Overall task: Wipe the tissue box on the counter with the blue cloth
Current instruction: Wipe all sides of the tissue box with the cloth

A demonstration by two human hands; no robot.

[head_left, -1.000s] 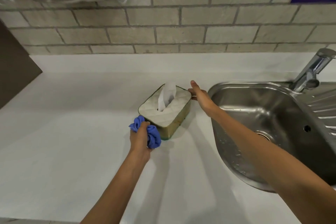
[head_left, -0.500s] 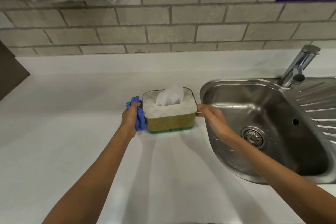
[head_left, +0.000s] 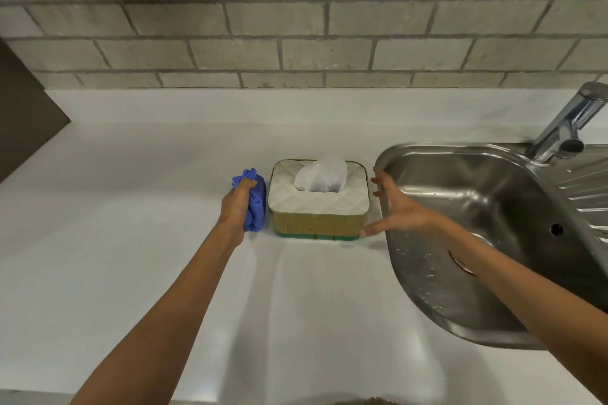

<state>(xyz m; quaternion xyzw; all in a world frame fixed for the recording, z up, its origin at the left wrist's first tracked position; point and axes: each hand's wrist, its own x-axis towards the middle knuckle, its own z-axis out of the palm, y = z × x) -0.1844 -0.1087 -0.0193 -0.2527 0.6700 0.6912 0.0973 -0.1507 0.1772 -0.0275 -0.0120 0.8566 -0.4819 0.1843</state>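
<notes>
The tissue box [head_left: 317, 207] stands square to me on the white counter [head_left: 131, 240]. It has a quilted white lid, gold sides, a green base, and a white tissue [head_left: 320, 176] sticking out of the top. My left hand [head_left: 235, 207] grips the bunched blue cloth [head_left: 256, 200] and holds it against the box's left side. My right hand [head_left: 398, 207] hovers beside the box's right side with fingers spread; only the thumb tip seems to touch the lower right corner.
A steel sink [head_left: 493, 240] lies directly right of the box, with a tap [head_left: 569, 122] at its back right. A grey brick wall [head_left: 296, 43] runs behind the counter. A dark panel [head_left: 23, 115] stands at the far left.
The box has been turned from a diagonal to square with me. My left hand moved the cloth from the front corner to the left side. My right hand has opened and eased off the box.
</notes>
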